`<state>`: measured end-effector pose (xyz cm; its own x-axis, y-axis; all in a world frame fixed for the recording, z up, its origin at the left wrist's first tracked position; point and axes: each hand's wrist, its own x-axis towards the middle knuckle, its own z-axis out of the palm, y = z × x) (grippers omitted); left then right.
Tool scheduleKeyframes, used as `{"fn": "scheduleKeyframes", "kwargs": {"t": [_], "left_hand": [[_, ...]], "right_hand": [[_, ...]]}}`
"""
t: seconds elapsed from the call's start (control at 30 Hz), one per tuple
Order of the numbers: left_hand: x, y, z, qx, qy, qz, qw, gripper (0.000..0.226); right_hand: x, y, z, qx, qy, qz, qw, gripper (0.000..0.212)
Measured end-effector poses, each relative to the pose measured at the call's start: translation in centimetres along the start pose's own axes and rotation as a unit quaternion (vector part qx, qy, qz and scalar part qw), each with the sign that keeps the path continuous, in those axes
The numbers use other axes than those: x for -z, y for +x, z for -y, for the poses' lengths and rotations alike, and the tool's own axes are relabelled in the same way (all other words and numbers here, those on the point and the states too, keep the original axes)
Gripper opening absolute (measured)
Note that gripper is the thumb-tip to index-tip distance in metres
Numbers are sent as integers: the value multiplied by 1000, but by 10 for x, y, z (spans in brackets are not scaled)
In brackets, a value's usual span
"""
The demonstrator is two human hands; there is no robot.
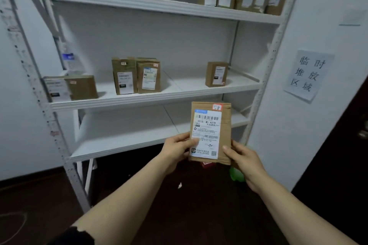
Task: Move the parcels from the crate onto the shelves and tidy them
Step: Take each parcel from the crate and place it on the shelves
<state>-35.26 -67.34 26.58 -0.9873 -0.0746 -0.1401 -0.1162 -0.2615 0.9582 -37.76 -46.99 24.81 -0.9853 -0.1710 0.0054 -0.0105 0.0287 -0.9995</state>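
A brown cardboard parcel [225, 125] with a white shipping label is held upright in front of the white shelf unit, level with the lowest shelf [127, 141]. My left hand [177, 149] grips its lower left edge, thumb on the label. My right hand [245, 159] grips its lower right edge. On the middle shelf [179, 89] stand a flat parcel at the left [79, 87], two upright parcels side by side [136, 75] and a single parcel at the right [216, 73]. The top shelf [139, 2] carries several parcels. No crate is in view.
A plastic water bottle [69, 59] stands at the back left of the middle shelf. A paper sign [308, 75] hangs on the right wall. A green object [237, 175] and a red one [207, 164] lie on the dark floor under the parcel.
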Motion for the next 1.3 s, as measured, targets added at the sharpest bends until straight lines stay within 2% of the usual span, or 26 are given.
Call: {"fn": "scheduleKeyframes", "kwargs": {"t": [0.07,0.23,0.33,0.43,0.73,1.0,1.3], "left_hand": [[18,12,2,1,-5,-23,1000,31],[47,51,-1,-3,-8,-68,998,33],[51,85,-7,-3,-8,-89,996,32],[43,128,-20,-11,-9,-102,995,32],[17,262,-54,-51,15,-147,988,39],[39,349,-74,-74,3,-171,982,53],[77,426,-90,-75,37,-212,974,50]], "right_hand": [[-15,23,-7,-14,1,19,1000,48],[-41,83,-20,-35,15,60,997,40],[-45,126,-23,-33,14,90,995,46],[-39,176,-16,-23,23,112,993,41],[-16,327,7,2,19,124,992,48],[-46,422,10,42,12,131,990,48],[-89,504,15,48,-16,137,989,47]]}}
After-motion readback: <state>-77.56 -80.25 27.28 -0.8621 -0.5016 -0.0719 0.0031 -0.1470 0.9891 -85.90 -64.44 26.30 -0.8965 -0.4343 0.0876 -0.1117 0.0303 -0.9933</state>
